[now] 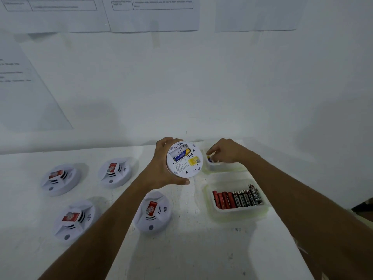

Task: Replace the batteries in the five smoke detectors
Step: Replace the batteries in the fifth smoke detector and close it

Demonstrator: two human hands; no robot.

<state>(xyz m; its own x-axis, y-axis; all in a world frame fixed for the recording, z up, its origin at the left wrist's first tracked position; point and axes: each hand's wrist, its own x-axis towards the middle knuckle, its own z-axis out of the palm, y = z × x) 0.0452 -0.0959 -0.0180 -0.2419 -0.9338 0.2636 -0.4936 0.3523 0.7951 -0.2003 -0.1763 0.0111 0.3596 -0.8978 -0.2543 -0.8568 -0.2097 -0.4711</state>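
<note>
My left hand [161, 168] grips a white smoke detector [184, 159] by its rim, tilted so its back faces me. A blue and yellow battery [181, 154] lies in its open compartment. My right hand [224, 151] reaches into a small clear container [224, 167] at the back right, fingers curled down over a blue and yellow battery [210, 159]; whether they pinch it I cannot tell. A nearer clear tray [238, 214] holds several red and black batteries [238, 198]. Several other detectors lie face up, such as one [153, 212] under my left forearm.
More white detectors with red labels lie on the white table at the left [60, 178], [116, 171], [75, 221]. The wall behind carries taped paper sheets [153, 13]. The table's right edge [298, 241] runs diagonally under my right arm.
</note>
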